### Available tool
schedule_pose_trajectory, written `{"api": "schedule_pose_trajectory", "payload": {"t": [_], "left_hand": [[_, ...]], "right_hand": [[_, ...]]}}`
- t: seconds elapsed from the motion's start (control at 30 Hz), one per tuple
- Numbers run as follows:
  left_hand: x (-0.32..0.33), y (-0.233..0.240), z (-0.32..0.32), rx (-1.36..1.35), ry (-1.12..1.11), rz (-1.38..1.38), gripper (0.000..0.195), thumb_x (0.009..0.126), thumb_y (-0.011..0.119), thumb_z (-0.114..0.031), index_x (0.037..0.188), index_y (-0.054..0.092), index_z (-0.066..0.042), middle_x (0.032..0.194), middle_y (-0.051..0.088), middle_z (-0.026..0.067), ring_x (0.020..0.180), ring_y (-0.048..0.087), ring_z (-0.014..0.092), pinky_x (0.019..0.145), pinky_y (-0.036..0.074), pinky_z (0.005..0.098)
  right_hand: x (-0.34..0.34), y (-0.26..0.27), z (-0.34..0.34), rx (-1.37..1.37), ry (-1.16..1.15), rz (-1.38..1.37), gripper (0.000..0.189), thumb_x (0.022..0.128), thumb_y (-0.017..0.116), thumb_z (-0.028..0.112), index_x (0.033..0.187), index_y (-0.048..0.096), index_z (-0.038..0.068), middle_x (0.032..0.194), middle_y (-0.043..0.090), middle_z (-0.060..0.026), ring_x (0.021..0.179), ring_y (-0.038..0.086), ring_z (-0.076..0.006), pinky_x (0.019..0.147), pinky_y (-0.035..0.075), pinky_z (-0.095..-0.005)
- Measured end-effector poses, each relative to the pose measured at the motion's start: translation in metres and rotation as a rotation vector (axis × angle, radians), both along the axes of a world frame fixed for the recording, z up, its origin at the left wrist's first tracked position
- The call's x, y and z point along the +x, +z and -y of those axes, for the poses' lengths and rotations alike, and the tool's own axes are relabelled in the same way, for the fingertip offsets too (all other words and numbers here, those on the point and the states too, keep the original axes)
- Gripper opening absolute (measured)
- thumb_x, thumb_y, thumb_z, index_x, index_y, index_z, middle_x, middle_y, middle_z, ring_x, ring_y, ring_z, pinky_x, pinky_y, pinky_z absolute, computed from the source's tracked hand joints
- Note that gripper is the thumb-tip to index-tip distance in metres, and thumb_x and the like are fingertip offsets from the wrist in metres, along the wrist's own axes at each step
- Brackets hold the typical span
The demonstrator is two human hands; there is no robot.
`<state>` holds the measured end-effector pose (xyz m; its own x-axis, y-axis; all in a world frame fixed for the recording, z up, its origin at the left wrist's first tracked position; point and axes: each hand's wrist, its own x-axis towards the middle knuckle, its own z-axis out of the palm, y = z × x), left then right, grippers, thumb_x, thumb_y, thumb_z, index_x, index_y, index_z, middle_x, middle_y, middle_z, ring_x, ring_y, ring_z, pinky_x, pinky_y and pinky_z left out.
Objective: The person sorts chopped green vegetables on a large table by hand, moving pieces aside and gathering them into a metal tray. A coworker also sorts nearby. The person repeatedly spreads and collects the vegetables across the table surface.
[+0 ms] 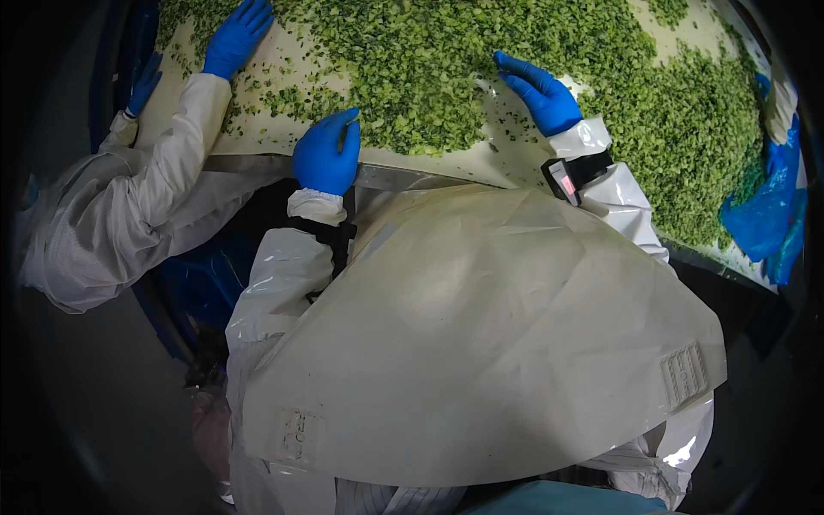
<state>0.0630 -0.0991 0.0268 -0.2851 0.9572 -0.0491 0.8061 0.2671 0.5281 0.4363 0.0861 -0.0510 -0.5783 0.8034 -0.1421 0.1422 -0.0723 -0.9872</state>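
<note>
Chopped green leafy pieces lie spread in a loose layer over a pale worktop. My left hand, in a blue glove, is at the near metal edge of the worktop. Its fingers curve towards the nearest greens, the thumb stands apart, and no object shows in it. My right hand, gloved in blue too, hovers over or rests on the worktop; I cannot tell which. Its fingers reach to the left towards the pile beside a bare strip, and it holds nothing visible.
At the left, a co-worker in a white coat has blue-gloved hands at the worktop. Blue plastic and a sleeve are at the right end. My white apron reaches the metal edge. A blue container stands low left.
</note>
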Motion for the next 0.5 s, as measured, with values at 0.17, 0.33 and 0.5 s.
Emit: {"api": "schedule_pose_trajectory", "payload": {"t": [0.17, 0.33, 0.5], "left_hand": [[-0.002, -0.003, 0.003, 0.016, 0.002, 0.014, 0.032, 0.106, 0.071, -0.032, 0.128, 0.084, -0.013, 0.125, 0.081, 0.0193, 0.112, 0.078, 0.040, 0.096, 0.062, 0.0469], [-0.003, -0.005, 0.002, 0.052, -0.014, 0.004, 0.031, 0.107, 0.070, -0.029, 0.130, 0.083, -0.013, 0.125, 0.081, 0.0184, 0.112, 0.078, 0.039, 0.096, 0.062, 0.0463], [-0.003, -0.005, 0.002, 0.081, -0.007, 0.030, 0.031, 0.106, 0.070, -0.031, 0.126, 0.084, -0.013, 0.123, 0.081, 0.0188, 0.111, 0.078, 0.040, 0.095, 0.062, 0.0481]], "right_hand": [[0.021, -0.003, -0.087, -0.118, -0.625, 0.391, 0.073, 0.109, 0.074, 0.033, 0.172, 0.046, 0.008, 0.162, 0.061, -0.0235, 0.149, 0.060, -0.0289, 0.117, 0.052, -0.0398], [-0.073, -0.017, -0.033, 0.092, -0.093, 0.331, 0.075, 0.108, 0.074, 0.045, 0.171, 0.048, 0.014, 0.170, 0.053, -0.0214, 0.152, 0.058, -0.0372, 0.123, 0.050, -0.0457], [-0.091, 0.017, 0.015, -0.327, 0.354, -0.154, 0.047, 0.114, 0.069, 0.037, 0.154, 0.070, 0.015, 0.146, 0.076, -0.0104, 0.137, 0.070, -0.0224, 0.119, 0.053, -0.0358]]}}
